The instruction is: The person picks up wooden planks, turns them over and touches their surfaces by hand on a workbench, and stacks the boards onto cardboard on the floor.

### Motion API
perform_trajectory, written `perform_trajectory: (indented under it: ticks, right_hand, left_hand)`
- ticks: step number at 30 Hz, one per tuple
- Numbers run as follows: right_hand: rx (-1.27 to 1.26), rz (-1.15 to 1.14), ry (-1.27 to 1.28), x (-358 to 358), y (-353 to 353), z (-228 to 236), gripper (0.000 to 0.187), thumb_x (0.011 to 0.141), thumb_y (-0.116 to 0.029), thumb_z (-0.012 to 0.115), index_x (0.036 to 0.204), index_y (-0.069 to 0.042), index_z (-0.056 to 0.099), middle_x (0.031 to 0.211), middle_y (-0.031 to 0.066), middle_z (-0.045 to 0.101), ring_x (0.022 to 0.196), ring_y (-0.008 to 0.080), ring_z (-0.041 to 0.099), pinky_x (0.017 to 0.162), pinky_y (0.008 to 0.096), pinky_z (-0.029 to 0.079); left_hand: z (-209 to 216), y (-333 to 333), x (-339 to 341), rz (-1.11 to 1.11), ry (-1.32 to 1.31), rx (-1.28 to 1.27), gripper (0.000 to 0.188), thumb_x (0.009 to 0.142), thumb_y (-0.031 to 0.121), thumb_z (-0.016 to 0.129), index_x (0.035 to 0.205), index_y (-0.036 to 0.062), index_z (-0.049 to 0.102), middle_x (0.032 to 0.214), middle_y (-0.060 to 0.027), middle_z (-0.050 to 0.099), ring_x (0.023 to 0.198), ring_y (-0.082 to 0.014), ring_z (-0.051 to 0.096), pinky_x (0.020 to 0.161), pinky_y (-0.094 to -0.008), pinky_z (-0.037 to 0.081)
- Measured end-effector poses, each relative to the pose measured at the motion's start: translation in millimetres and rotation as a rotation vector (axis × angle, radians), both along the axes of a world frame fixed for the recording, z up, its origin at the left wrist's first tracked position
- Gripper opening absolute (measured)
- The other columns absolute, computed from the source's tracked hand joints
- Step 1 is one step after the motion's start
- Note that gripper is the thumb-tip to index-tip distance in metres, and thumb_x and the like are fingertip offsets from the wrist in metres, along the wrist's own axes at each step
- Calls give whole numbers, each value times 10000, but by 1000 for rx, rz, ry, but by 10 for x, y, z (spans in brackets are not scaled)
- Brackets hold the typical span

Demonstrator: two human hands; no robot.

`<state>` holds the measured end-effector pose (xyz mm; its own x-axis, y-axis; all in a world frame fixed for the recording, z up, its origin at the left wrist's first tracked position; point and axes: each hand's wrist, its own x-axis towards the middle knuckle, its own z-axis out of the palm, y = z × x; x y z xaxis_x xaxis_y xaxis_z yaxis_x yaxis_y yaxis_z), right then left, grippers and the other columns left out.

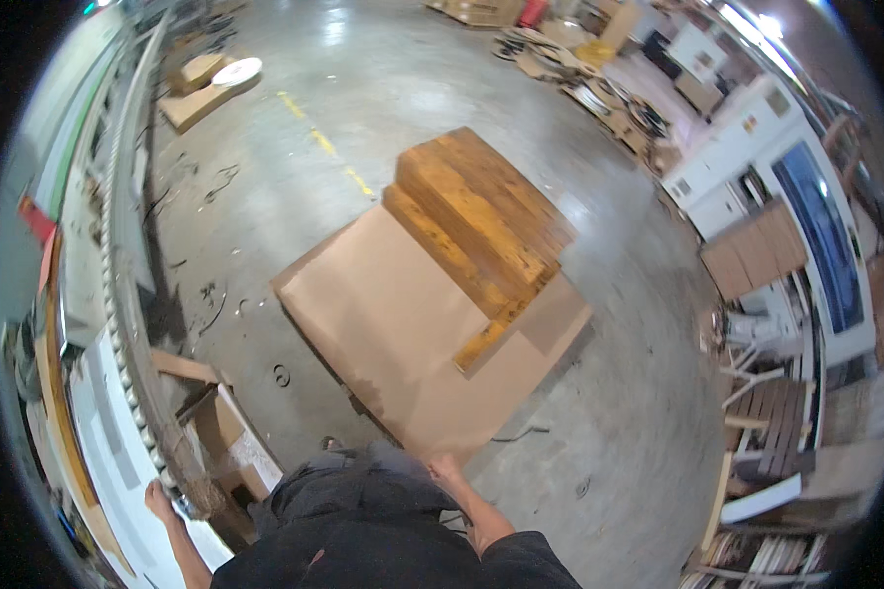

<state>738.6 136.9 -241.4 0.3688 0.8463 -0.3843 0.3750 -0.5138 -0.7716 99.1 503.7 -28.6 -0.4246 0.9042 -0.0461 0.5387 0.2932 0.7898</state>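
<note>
My left hand (pixel 161 501) is at the inner edge of a long white panel (pixel 118 461), next to a row of small rollers. Its fingers look curled over that edge. My right hand (pixel 444 469) hangs in front of my body, over the near corner of a large brown cardboard sheet (pixel 393 334). Its fingers are curled, and whatever they may hold is hidden. On the far part of the cardboard lies a stack of wood-grain boards (pixel 481 206), with a narrower wood-grain strip (pixel 481 346) at its near end.
At left runs a long machine with a roller rail (pixel 118 324). A wooden crate-like box (pixel 231 442) stands beside it. A white machine (pixel 805 216) and stacked boards (pixel 756 250) occupy the right. Flat cardboard with a white reel (pixel 236 73) and scraps lie on the concrete floor.
</note>
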Motion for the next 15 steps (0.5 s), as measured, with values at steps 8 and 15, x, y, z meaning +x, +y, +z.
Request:
perform_trajectory:
  ticks: [8,15]
  right_hand:
    - [-332,-184,525,476,389,902,510,866,-193,614,1284,81,512,849,117,644,774,189,608,668,291,494]
    - [-314,339,365,1488,1153,309,248,837,-211,587,985,-23,651,734,64,622,631,149,559,554,302,450]
  left_hand:
    - [256,-418,1258,184,91,-8,463,712,197,713,1099,-47,641,1095,-220,655,1042,-338,620,944,-376,475]
    - [647,-882,1785,293,-282,-12,438,786,177,697,1152,-50,618,1060,-174,671,884,-263,659,769,-371,529]
